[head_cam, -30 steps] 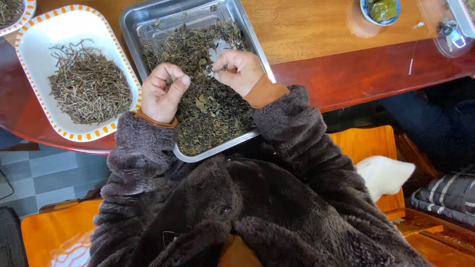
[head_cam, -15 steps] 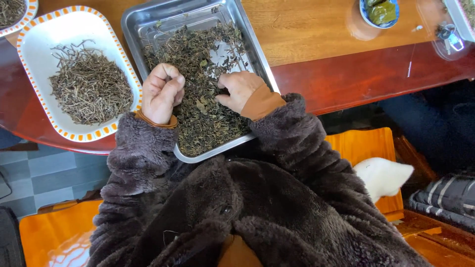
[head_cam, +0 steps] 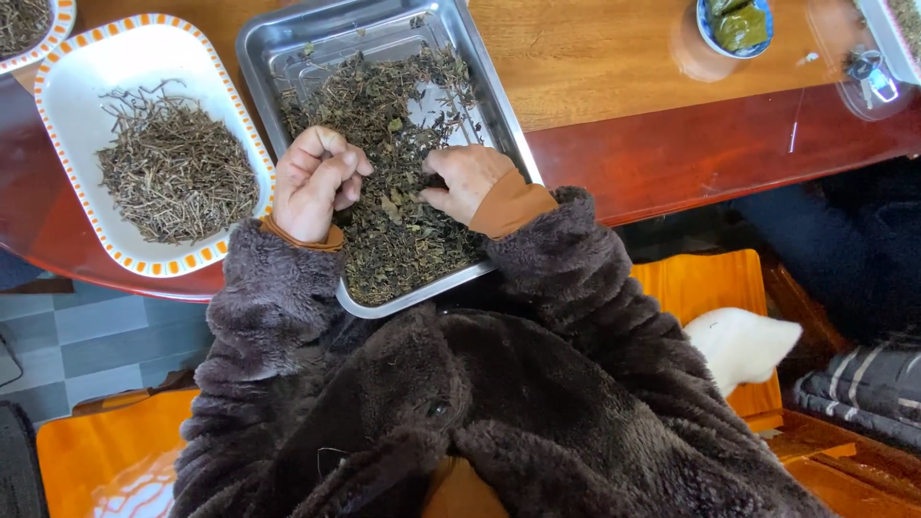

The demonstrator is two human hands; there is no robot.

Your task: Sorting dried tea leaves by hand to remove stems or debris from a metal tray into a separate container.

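Observation:
A steel tray [head_cam: 251,38] sits on the wooden table [head_cam: 595,58] with a heap of dark dried leaves [head_cam: 384,105] in it. My left hand [head_cam: 312,182] rests at the tray's left rim, fingers curled into a loose fist with the thumb laid over them; whatever is inside is hidden. My right hand [head_cam: 465,180] lies on the heap near the right rim, fingers bent and tips pinched into the leaves. Both arms wear a dark fuzzy coat over brown cuffs.
Left of the tray stands a white dish with an orange-dotted rim [head_cam: 77,58] holding dry stems [head_cam: 173,163]. A second such dish [head_cam: 29,19] shows top left. A small bowl of green matter [head_cam: 737,21] is far right. An orange seat [head_cam: 700,278] and a white furry thing [head_cam: 743,341] lie below.
My right hand dropped from above the heap and moved toward me, fingers now dug into the leaves. My left hand stayed curled at the rim, shifting only slightly.

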